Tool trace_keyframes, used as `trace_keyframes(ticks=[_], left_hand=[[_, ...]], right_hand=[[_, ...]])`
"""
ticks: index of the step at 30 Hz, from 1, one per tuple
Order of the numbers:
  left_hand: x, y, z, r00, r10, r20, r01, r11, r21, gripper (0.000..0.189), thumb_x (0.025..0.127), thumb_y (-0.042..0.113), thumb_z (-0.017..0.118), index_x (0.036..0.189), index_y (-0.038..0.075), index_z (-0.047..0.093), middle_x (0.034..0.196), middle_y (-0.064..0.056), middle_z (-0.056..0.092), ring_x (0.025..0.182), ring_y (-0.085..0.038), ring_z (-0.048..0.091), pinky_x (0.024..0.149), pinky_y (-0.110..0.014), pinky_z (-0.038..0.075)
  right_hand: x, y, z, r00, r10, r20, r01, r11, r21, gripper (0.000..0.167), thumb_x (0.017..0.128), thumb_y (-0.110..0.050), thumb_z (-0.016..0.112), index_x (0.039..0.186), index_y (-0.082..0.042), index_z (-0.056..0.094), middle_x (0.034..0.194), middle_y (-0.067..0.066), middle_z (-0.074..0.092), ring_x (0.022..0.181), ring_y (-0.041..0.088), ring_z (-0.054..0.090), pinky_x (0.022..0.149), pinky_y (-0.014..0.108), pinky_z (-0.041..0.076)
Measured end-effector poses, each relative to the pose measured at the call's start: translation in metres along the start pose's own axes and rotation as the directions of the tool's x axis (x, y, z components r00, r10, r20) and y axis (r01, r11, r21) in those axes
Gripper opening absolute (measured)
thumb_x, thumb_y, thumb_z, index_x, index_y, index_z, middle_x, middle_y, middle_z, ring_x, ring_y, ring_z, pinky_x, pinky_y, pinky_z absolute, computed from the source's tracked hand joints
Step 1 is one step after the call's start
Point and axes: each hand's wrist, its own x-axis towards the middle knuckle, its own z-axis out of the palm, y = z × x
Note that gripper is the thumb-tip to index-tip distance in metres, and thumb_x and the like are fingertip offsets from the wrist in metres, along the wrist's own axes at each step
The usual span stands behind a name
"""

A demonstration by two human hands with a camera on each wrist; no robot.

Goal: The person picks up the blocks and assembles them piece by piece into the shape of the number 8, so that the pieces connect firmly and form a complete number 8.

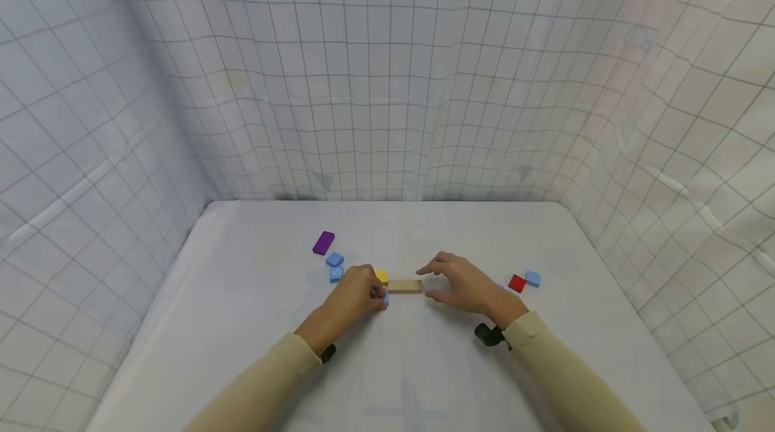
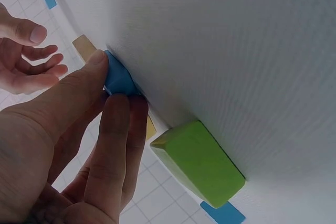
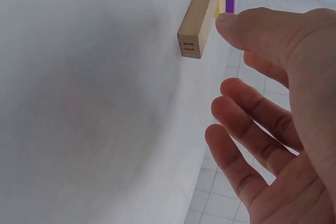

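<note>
My left hand (image 1: 356, 292) pinches a small blue block (image 2: 119, 74) between thumb and fingertips, low over the white table. The blue block is at the left end of a long plain wooden block (image 1: 405, 286), which carries a dark two-bar mark on its end face in the right wrist view. Just behind that left end lies a yellow block (image 1: 381, 276), partly covered by the left fingers. My right hand (image 1: 463, 285) holds nothing; its thumb and fingers are spread apart beside the wooden block's right end. Near the left hand, a green block (image 2: 202, 163) shows in the left wrist view.
Back left on the table (image 1: 272, 324) lie a purple block (image 1: 323, 243), a blue block (image 1: 334, 259) and a blue block marked 5 (image 1: 336, 274). Beyond the right hand are a red block (image 1: 517, 283) and another blue block (image 1: 533, 278). A white gridded curtain (image 1: 387, 82) surrounds the table.
</note>
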Motion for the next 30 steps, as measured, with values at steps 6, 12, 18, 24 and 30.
trace_keyframes(ticks=[6, 12, 18, 24, 30], left_hand=[[-0.001, 0.000, 0.000, 1.000, 0.001, -0.006, -0.001, 1.000, -0.012, 0.022, 0.080, 0.016, 0.110, 0.087, 0.017, 0.089, 0.087, 0.011, 0.068, 0.079, 0.004, 0.062, 0.071, -0.015, 0.058], [-0.001, 0.001, -0.002, 1.000, -0.016, 0.000, 0.016, 1.000, -0.021, 0.022, 0.080, 0.018, 0.110, 0.088, 0.019, 0.090, 0.088, 0.012, 0.069, 0.079, 0.004, 0.063, 0.071, -0.014, 0.058], [-0.001, 0.000, -0.004, 1.000, -0.018, 0.013, 0.018, 0.999, -0.036, 0.021, 0.080, 0.018, 0.110, 0.091, 0.018, 0.091, 0.089, 0.011, 0.070, 0.080, 0.003, 0.064, 0.072, -0.014, 0.059], [0.002, -0.002, -0.003, 1.000, -0.016, 0.019, 0.017, 1.000, -0.025, 0.022, 0.079, 0.020, 0.111, 0.089, 0.020, 0.090, 0.090, 0.012, 0.070, 0.081, 0.002, 0.063, 0.073, -0.015, 0.058], [0.003, -0.004, -0.002, 1.000, -0.011, 0.014, 0.011, 1.000, -0.013, 0.023, 0.079, 0.021, 0.111, 0.088, 0.020, 0.090, 0.089, 0.013, 0.070, 0.080, 0.001, 0.061, 0.072, -0.016, 0.057]], right_hand=[[-0.011, 0.007, -0.006, 0.999, 0.032, -0.012, -0.032, 0.999, -0.021, 0.041, 0.104, -0.021, 0.091, 0.143, -0.014, 0.082, 0.134, 0.008, 0.079, 0.127, 0.027, 0.076, 0.112, 0.051, 0.067], [-0.024, 0.016, -0.011, 0.998, 0.026, -0.051, -0.027, 0.999, -0.018, 0.040, 0.102, -0.019, 0.092, 0.141, -0.012, 0.083, 0.134, 0.009, 0.080, 0.126, 0.030, 0.077, 0.111, 0.053, 0.067], [-0.035, 0.026, -0.017, 0.996, 0.023, -0.083, -0.026, 0.999, -0.030, 0.038, 0.102, -0.017, 0.093, 0.138, -0.012, 0.084, 0.132, 0.007, 0.080, 0.125, 0.030, 0.076, 0.109, 0.053, 0.067], [-0.050, 0.035, -0.024, 0.994, 0.026, -0.110, -0.029, 0.999, -0.028, 0.037, 0.101, -0.017, 0.093, 0.136, -0.011, 0.084, 0.130, 0.010, 0.080, 0.120, 0.034, 0.078, 0.103, 0.054, 0.068], [-0.069, 0.043, -0.034, 0.990, 0.022, -0.138, -0.022, 1.000, 0.004, 0.036, 0.099, -0.014, 0.095, 0.133, -0.010, 0.085, 0.128, 0.012, 0.080, 0.112, 0.036, 0.079, 0.097, 0.056, 0.069]])
